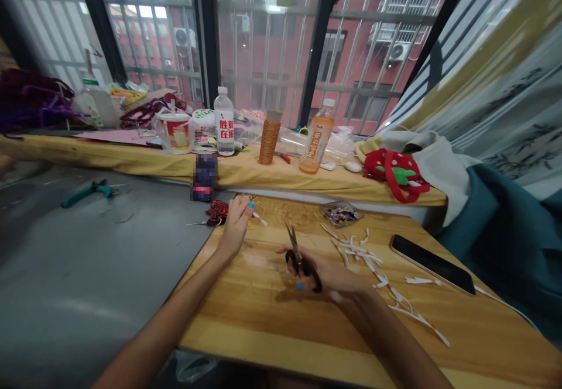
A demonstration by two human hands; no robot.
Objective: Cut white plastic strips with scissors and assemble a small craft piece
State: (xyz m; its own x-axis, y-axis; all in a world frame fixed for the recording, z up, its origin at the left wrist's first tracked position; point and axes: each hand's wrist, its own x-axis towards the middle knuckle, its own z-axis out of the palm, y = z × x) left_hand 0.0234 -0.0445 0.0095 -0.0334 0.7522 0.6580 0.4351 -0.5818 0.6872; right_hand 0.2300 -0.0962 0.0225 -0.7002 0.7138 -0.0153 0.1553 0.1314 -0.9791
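Observation:
My right hand (320, 272) is closed around black-handled scissors (294, 240), held just above the wooden tabletop. Their blades point away from me and look slightly parted. Farther forward, my left hand (236, 222) rests at the board's far left corner with fingers bent together. Pale thin strands and a short white strip (260, 219) lie at its fingertips; whatever it pinches is hidden. Keys with a red cord (217, 212) are just left of it. A loose coil of thin brown cord (298, 216) lies between the hands. White twisted strips (360, 251) spread beyond my right hand.
A box of beads (341, 213) and a phone (432, 263) lie to the right. Teal-handled pliers (90, 193) are on the grey surface. The ledge holds a cord-wrapped cylinder (269, 140), a water bottle (225, 123), an orange drink bottle (317, 140) and a red strawberry-patterned bag (393, 169).

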